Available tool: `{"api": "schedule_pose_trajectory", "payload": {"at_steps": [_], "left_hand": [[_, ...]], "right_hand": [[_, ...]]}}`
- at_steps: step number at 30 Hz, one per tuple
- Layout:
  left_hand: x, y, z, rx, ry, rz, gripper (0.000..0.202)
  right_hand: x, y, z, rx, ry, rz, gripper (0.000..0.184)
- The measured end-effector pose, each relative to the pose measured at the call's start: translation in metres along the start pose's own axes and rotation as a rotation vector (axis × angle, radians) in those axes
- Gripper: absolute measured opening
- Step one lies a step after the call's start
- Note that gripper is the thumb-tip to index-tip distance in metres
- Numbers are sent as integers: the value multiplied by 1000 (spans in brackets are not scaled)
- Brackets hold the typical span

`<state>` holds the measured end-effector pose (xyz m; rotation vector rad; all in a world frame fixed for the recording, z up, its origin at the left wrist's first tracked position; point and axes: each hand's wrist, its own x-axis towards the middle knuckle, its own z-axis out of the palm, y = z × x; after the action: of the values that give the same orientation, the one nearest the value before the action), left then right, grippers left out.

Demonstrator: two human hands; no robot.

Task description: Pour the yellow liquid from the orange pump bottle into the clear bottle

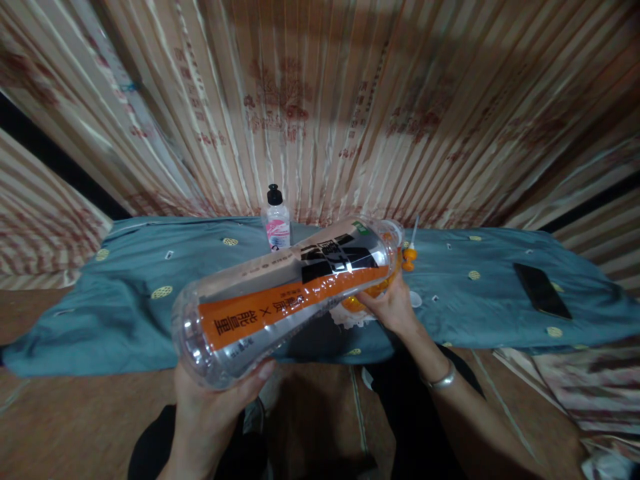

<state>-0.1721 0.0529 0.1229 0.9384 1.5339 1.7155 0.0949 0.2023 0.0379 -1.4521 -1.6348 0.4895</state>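
Observation:
A large clear plastic bottle (pixel 280 300), with an orange, black and silver label, is held tilted across the middle of the view. My left hand (pixel 215 400) is wrapped around its raised near base. The bottle's neck slopes away to the right, over a translucent orange container (pixel 354 304). That container is mostly hidden behind the bottle. Closed around the orange container is my right hand (pixel 393 303), just under the big bottle's mouth end. Beside it stands an orange pump top (pixel 409 257) with a thin pale tube pointing up.
A teal patterned cloth (pixel 200 267) covers the table. A clear bottle with a black cap and pink label (pixel 278 227) stands at the back. A white lacy mat (pixel 350 320) lies below the orange container. At the right lies a black phone (pixel 543 290). Pleated curtains (pixel 320 113) hang behind.

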Motion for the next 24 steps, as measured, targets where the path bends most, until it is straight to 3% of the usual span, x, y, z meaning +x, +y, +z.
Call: {"api": "schedule_pose_trajectory", "payload": {"at_steps": [24], "left_hand": [[0, -1, -1, 4, 8, -6, 53]], "right_hand": [[-1, 1, 1, -22, 36, -29, 93]]}}
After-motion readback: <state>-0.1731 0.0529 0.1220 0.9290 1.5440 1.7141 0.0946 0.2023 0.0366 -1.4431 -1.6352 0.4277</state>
